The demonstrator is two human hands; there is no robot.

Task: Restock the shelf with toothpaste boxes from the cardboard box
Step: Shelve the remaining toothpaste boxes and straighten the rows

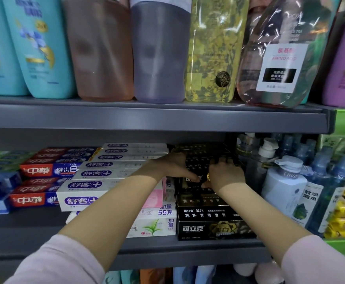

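Several red toothpaste boxes (pixel 35 171) and white toothpaste boxes (pixel 81 184) fill the shelf (pixel 188 245) at left; the left hand (pixel 172 165) and right hand (pixel 225 175) both grip a black toothpaste box (pixel 200 165) atop the black stack (pixel 206 214); pump bottles (pixel 284 187) stand right.

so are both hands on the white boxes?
No, both the left hand and the right hand are on the black boxes, right of the white boxes.

This is a shop: grey metal shelves (pixel 153 117) hold rows of tall plastic soap bottles (pixel 98 50) and stacked toothpaste boxes (pixel 98 173).
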